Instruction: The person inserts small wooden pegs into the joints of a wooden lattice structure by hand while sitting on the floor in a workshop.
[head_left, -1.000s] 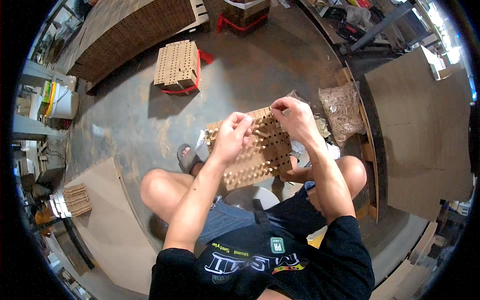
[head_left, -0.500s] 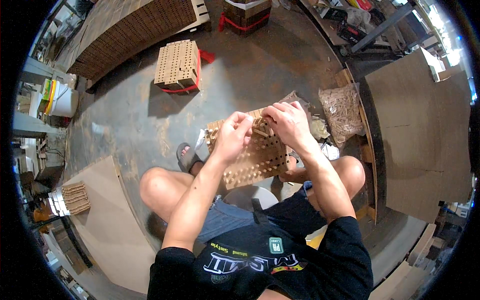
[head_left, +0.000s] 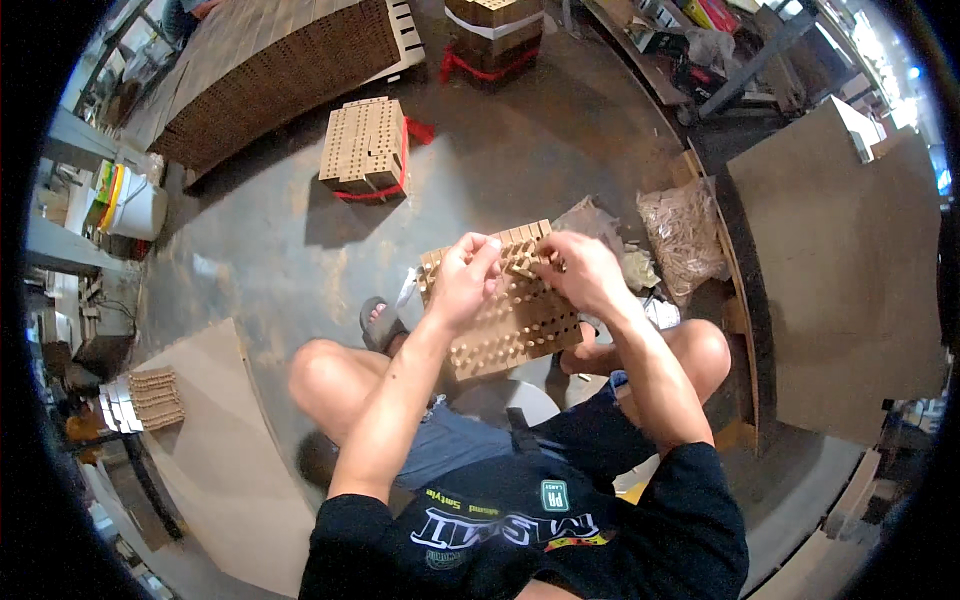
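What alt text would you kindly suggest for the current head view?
Left hand and right hand, seen from above, are at a brown drilled block partly filled with pegs. Beyond, a red-banded stack stands on the floor; a bag of pegs lies to the right.

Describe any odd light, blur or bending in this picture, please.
In the head view, black corners and the curving stack of drilled panels show fisheye distortion; same head view, glare at the upper right rim, a shadow beside the red-strapped bundle; head view again, the right hand looks slightly blurred.
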